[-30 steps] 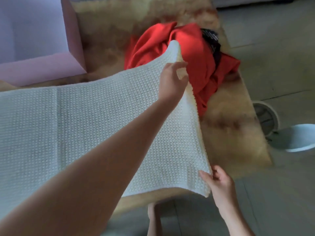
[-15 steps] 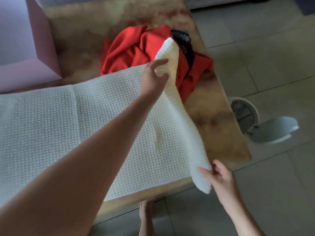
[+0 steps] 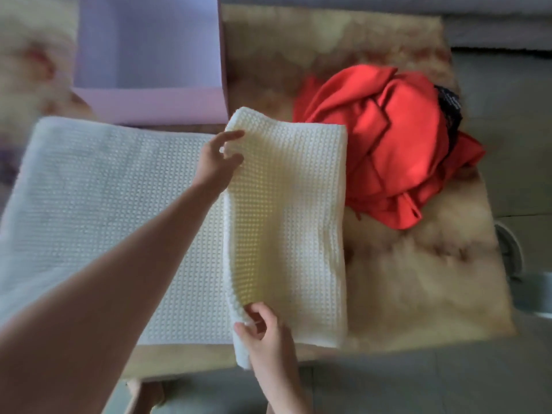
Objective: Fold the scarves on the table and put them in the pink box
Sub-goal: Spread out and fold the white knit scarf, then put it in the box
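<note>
On table [image 3: 418, 279], white scarf [image 3: 104, 204] end raised: left hand [image 3: 219, 162] pinches far corner, right hand [image 3: 265, 333] near corner; red scarf [image 3: 388, 144] beside.

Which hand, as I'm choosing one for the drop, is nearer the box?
Left. The left hand grips the white scarf by the box; the right hand pinches its near corner, farther away.

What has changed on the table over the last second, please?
The left hand and right hand have carried the right end of the white scarf leftward, folding it over the flat part. Both keep their grip on its corners; the red scarf and pink box stayed put.
</note>
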